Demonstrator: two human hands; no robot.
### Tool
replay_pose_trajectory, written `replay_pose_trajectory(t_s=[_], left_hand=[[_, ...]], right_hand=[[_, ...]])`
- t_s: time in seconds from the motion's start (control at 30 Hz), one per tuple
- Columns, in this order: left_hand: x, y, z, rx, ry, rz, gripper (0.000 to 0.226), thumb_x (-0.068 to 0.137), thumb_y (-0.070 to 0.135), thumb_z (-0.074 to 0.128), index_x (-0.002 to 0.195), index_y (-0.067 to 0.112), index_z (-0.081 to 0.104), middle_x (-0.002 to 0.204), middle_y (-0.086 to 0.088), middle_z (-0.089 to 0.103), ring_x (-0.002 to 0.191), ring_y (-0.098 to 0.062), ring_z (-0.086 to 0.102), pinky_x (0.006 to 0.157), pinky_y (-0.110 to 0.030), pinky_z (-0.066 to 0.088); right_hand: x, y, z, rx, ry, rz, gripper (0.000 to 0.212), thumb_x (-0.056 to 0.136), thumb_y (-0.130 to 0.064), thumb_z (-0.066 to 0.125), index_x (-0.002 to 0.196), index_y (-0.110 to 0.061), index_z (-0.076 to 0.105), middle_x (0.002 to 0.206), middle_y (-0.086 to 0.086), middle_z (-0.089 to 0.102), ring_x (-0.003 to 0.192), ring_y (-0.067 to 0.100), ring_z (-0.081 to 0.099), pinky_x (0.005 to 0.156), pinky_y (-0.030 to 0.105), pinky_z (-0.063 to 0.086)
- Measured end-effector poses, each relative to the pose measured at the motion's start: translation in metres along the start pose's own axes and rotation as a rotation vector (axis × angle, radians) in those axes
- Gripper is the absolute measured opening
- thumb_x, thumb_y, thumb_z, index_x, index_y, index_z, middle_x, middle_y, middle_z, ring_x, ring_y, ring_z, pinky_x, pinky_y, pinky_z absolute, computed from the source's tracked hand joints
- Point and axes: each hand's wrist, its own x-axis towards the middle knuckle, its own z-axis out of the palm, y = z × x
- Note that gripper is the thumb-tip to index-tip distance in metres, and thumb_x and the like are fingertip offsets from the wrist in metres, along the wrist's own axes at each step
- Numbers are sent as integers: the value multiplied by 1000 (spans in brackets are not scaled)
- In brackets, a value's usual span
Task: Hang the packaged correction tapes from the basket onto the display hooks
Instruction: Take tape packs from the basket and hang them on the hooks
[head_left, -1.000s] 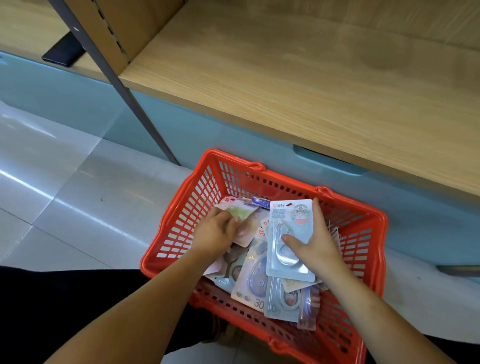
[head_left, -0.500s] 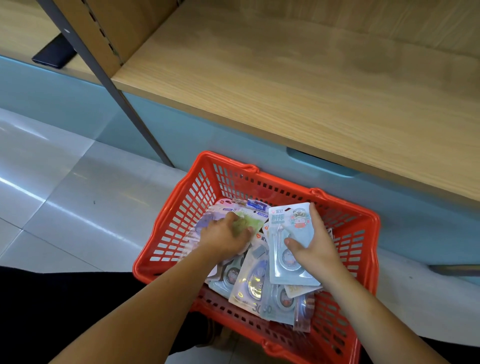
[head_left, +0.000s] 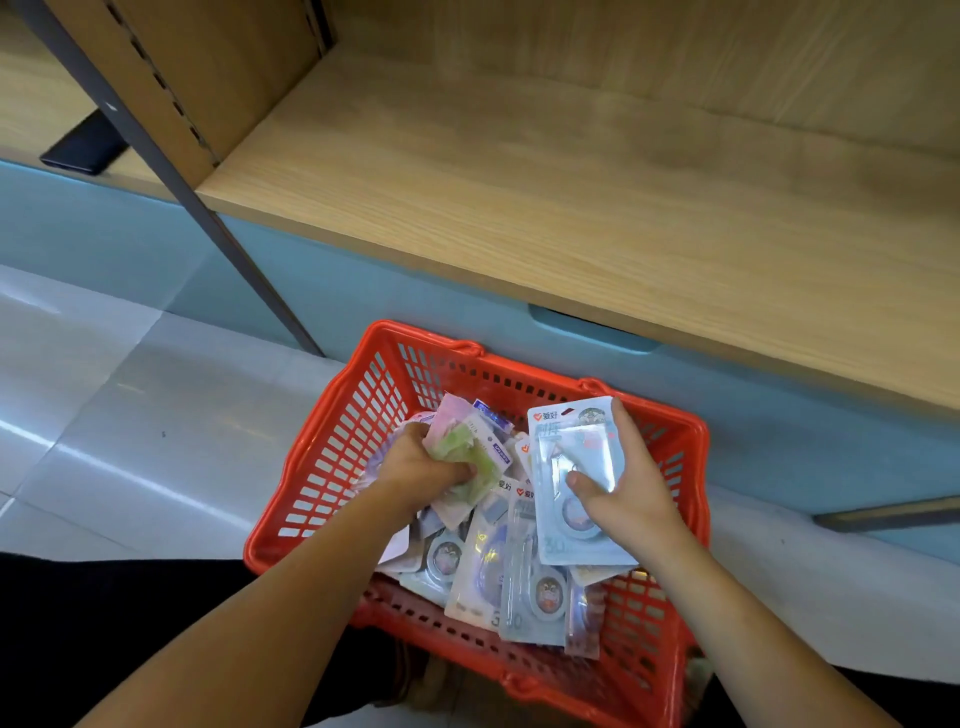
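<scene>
Packs of correction tape lie heaped in a red plastic basket that stands on the pale tiled floor, close against the blue base panel of a wooden shelf. Both hands are down inside the basket. The left hand is clenched around a crumpled bunch of pink and green packs near the basket's far left corner, its fingers curled over their fronts. The right hand grasps a light blue pack, thumb pressed on the clear front, one finger running up the right edge to the top corner; the other fingers are hidden behind it. This pack is tilted up above the heap, its lower edge overlapping the packs beneath. The loose packs fill the middle and near part of the basket, overlapping one another, most lying face up. A dark metal post slants down at the shelf's left end, and a flat dark object lies on the next shelf to the left.
</scene>
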Motion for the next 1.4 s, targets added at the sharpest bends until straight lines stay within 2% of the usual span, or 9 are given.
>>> replay_pose_trajectory(t_s=[0.17, 0.3, 0.4, 0.5, 0.67, 0.87, 1.03, 1.13, 1.4], left_hand=[[-33, 5, -23, -212, -2, 19, 42, 75, 6, 91, 111, 5, 70, 92, -5, 79, 80, -21, 76, 67, -30, 61], [-74, 34, -48, -410, -94, 129, 31, 83, 16, 85, 110, 5, 76, 98, -12, 81, 91, -32, 78, 84, -40, 59], [-114, 69, -56, -498, -160, 288, 30, 92, 23, 78, 116, 7, 73, 110, -15, 79, 100, -34, 76, 95, -45, 57], [-159, 104, -53, -543, -135, 466, 41, 87, 37, 83, 120, 16, 70, 113, -7, 79, 107, -29, 75, 102, -52, 55], [-218, 161, -65, -599, -66, 654, 32, 92, 36, 76, 121, 24, 69, 113, 4, 79, 106, -15, 75, 93, -37, 56], [-258, 223, -85, -543, 80, 839, 23, 90, 32, 79, 110, 24, 69, 96, 15, 79, 85, 0, 73, 62, -8, 51], [-285, 277, -108, -582, 100, 967, 20, 93, 26, 76, 109, 17, 68, 91, 14, 78, 81, -1, 73, 63, -11, 52], [-307, 314, -118, -586, -15, 1015, 32, 93, 40, 73, 121, 25, 68, 108, 10, 79, 100, -11, 76, 80, -32, 61], [-339, 380, -130, -621, -80, 1016, 32, 89, 55, 65, 113, 34, 66, 94, 14, 79, 82, -7, 77, 65, -30, 63]], right_hand=[[-6, -28, -11, 94, 29, -101, 85, 88, 2, 76, 149, -39, 32, 136, -38, 42, 115, -37, 37, 97, -6, 27], [-17, -67, -25, 262, 96, -153, 85, 85, -2, 80, 153, -35, 41, 139, -9, 64, 127, 11, 63, 112, 46, 48], [-30, -106, -42, 418, 123, -262, 88, 87, 4, 77, 154, -38, 39, 140, -2, 66, 126, 21, 65, 111, 55, 48], [-46, -145, -62, 459, 108, -401, 88, 79, -12, 83, 149, -48, 43, 145, 0, 62, 134, 27, 59, 114, 61, 42], [-64, -207, -101, 523, 82, -527, 70, 89, 5, 75, 141, -38, 54, 134, 7, 69, 125, 35, 65, 106, 68, 46], [-83, -285, -140, 466, 109, -673, 84, 79, -4, 76, 154, -23, 43, 142, 7, 64, 131, 30, 61, 112, 63, 44], [-95, -344, -180, 461, 127, -754, 88, 80, -8, 78, 157, -23, 38, 146, 3, 61, 134, 27, 60, 114, 60, 43], [-101, -376, -194, 472, 109, -776, 81, 86, -2, 77, 154, -25, 41, 139, 3, 66, 127, 28, 65, 109, 61, 47], [-98, -436, -227, 281, 84, -836, 67, 99, -22, 69, 149, -51, 36, 140, -11, 65, 127, 18, 65, 108, 52, 50]])
